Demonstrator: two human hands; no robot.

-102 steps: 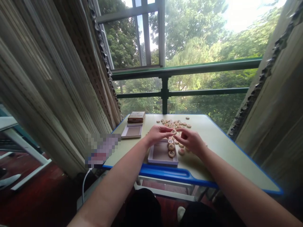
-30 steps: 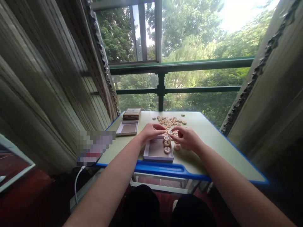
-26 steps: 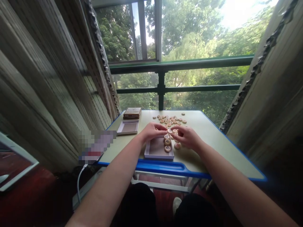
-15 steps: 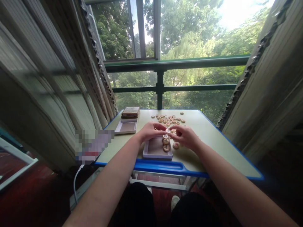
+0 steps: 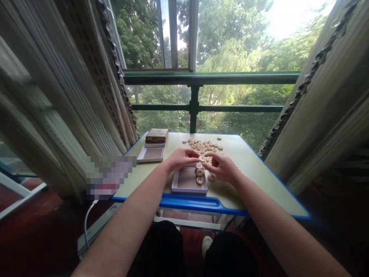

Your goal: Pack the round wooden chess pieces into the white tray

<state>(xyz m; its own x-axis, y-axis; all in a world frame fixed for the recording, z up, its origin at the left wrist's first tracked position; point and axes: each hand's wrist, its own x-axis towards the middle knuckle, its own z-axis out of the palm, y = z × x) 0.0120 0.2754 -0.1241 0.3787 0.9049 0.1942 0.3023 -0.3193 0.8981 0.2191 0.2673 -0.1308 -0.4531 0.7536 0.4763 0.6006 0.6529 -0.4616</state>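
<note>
A round wooden Chinese chess piece (image 5: 202, 158) with a black character lies at the fingertips of my left hand (image 5: 182, 157), which is closed on its edge. My right hand (image 5: 222, 167) is just right of this piece, thumb and index finger apart; whether they touch it I cannot tell. Below my hands stands a shallow white box (image 5: 186, 180). Black-marked pieces (image 5: 200, 181) line its right side, one behind another. A red-marked piece (image 5: 211, 177) lies on the table right of the box, and a few pieces are partly hidden behind my right fingers.
Loose chess pieces (image 5: 203, 145) are scattered toward the table's far side. At the back left are a stacked brown box (image 5: 157, 134) and a white tray (image 5: 151, 153). A blurred device (image 5: 113, 179) with a white cable sits at the left edge. The table (image 5: 253, 184) has a blue rim.
The whole view has shifted slightly, with the table a little further left. My hands and the piece between them hold nearly the same positions over the box.
</note>
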